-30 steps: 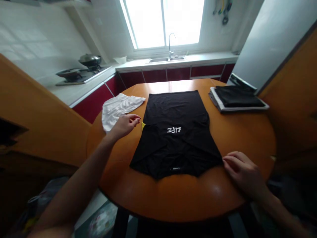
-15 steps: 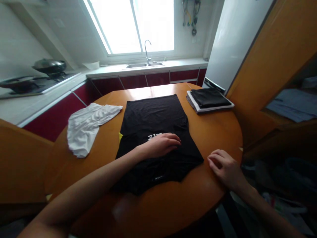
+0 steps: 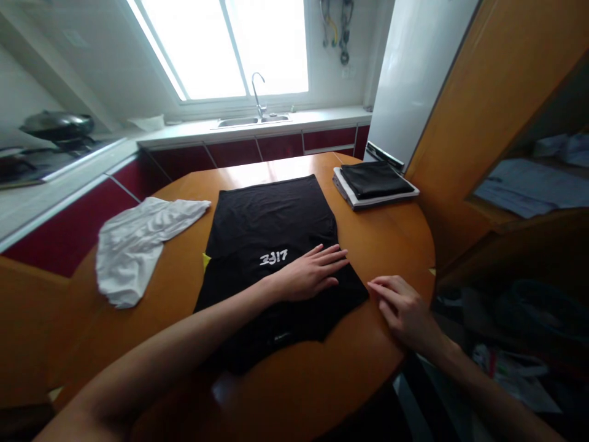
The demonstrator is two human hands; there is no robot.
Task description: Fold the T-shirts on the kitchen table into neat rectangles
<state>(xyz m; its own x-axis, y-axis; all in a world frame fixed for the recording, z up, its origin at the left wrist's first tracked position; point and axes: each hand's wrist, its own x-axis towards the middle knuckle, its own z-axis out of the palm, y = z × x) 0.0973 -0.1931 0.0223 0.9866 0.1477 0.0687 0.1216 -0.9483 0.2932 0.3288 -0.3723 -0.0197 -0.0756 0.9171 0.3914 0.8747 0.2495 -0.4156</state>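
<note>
A black shirt with white lettering lies spread on the round wooden table. My left hand rests on it, just right of the lettering, palm down with fingers apart. Beside the shirt's right corner is my right hand, its fingers loosely bent and spread, holding nothing. A bit of yellow shows at the shirt's left edge. My left forearm hides part of the shirt's near side.
A crumpled white garment lies at the table's left. Folded dark and white clothes are stacked at the back right. Beyond stand a counter with a sink, a stove with a pan and wooden shelving at right.
My left hand has slid right across the shirt and its fingers have spread, uncovering the lettering. My right hand's fingers have extended towards the shirt's corner. The view has shifted right.
</note>
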